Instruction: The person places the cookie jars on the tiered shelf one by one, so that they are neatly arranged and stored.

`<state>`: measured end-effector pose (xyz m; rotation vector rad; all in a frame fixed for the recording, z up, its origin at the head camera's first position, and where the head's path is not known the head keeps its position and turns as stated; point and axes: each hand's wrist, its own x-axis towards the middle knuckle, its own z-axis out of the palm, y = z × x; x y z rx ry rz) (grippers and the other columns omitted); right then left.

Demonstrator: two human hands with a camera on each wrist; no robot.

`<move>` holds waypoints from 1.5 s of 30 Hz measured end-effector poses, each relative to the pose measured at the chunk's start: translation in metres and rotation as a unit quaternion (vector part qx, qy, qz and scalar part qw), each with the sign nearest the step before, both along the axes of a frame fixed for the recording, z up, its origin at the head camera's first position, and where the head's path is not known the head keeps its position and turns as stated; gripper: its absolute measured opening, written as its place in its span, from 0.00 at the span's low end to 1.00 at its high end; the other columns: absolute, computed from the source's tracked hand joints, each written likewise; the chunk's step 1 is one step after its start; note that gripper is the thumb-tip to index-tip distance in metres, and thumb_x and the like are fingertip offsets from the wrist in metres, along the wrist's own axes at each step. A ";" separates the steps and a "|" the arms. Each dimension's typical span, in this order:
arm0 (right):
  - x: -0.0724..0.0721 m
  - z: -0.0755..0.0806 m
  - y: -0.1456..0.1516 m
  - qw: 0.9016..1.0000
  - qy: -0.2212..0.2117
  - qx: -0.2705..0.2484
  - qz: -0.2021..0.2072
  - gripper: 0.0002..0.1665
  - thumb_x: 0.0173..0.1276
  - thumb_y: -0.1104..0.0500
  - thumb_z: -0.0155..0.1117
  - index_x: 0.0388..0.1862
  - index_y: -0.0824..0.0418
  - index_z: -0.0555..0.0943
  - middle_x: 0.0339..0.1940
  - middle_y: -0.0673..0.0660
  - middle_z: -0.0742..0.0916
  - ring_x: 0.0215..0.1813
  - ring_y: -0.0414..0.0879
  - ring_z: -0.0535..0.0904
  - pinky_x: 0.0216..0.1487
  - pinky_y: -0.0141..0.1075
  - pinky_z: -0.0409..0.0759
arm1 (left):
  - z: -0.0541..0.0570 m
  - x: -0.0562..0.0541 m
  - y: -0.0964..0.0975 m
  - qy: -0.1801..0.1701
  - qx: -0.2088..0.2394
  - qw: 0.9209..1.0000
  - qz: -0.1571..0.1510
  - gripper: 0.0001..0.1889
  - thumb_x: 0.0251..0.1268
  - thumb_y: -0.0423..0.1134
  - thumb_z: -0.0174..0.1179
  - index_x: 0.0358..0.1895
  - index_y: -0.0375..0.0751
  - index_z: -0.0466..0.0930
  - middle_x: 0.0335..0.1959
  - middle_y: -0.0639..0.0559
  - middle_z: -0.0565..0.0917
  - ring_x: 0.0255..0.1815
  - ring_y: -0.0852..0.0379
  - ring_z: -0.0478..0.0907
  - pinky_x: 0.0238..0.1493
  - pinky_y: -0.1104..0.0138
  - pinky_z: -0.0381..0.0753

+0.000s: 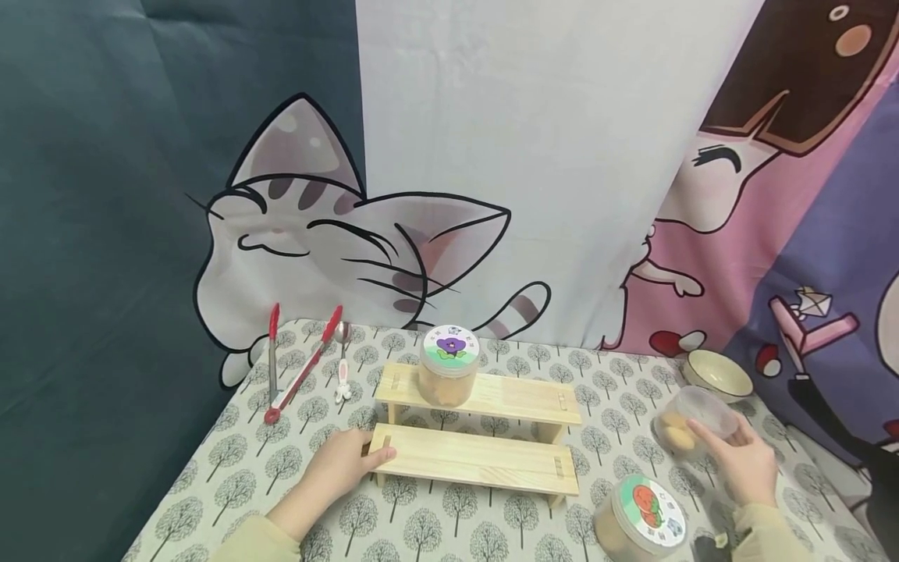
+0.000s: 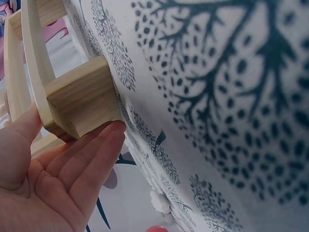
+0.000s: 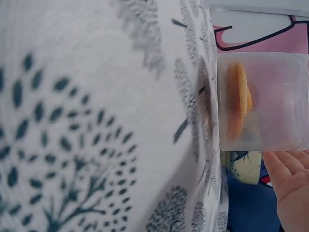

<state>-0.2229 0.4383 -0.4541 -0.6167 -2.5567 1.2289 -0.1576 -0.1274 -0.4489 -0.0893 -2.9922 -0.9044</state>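
In the head view my left hand [image 1: 340, 464] holds the left end of the lower step of a two-step wooden stand [image 1: 477, 459]. Its thumb lies on top of the board; in the left wrist view the fingers reach under it, beside the stand's leg [image 2: 89, 94]. My right hand [image 1: 750, 460] grips a clear plastic jar [image 1: 709, 412] with no lid on. Several yellow-brown cookies [image 3: 239, 99] lie at the jar's bottom. A lidded jar with a purple flower picture [image 1: 449, 367] sits on the upper step, towards the left.
Near my right forearm stands another lidded jar with a red fruit picture [image 1: 641, 521]. A cream bowl [image 1: 718, 376] is behind the clear jar. Red-tipped tongs [image 1: 303, 375] and a small spoon [image 1: 342, 363] lie at the back left on the tree-print cloth [image 1: 232, 484].
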 end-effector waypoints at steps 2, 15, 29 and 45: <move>0.001 0.003 -0.001 1.000 -0.001 -0.010 -0.001 0.50 0.58 0.39 0.68 0.75 0.51 0.58 0.72 0.61 0.63 0.72 0.52 0.62 0.54 0.14 0.65 | -0.001 0.000 0.000 0.001 0.000 1.000 -0.001 0.21 0.55 0.56 0.64 0.43 0.41 0.85 0.37 0.43 0.86 0.35 0.46 0.82 0.41 0.50 0.78; 0.008 0.021 -0.012 0.999 -0.004 -0.039 0.011 0.57 0.60 0.40 0.67 0.77 0.51 0.44 0.75 0.58 0.54 0.73 0.58 0.55 0.69 0.43 0.58 | 0.001 0.001 0.000 -0.002 0.007 1.000 -0.001 0.20 0.55 0.55 0.64 0.42 0.42 0.85 0.34 0.45 0.86 0.32 0.49 0.81 0.39 0.51 0.78; 0.014 0.042 -0.027 0.998 0.028 0.004 0.060 0.52 0.61 0.43 0.67 0.76 0.54 0.52 0.69 0.67 0.67 0.67 0.39 0.68 0.42 0.13 0.70 | 0.001 0.002 -0.001 -0.001 0.010 1.000 -0.002 0.19 0.56 0.54 0.64 0.41 0.42 0.85 0.35 0.44 0.86 0.33 0.50 0.81 0.40 0.51 0.78; 0.019 0.071 -0.052 0.995 0.039 0.005 0.091 0.52 0.60 0.43 0.68 0.75 0.56 0.53 0.65 0.67 0.69 0.55 0.22 0.71 0.40 0.14 0.70 | 0.000 0.001 0.000 0.000 0.009 1.000 0.000 0.20 0.56 0.55 0.64 0.42 0.42 0.85 0.35 0.45 0.86 0.31 0.50 0.81 0.39 0.51 0.78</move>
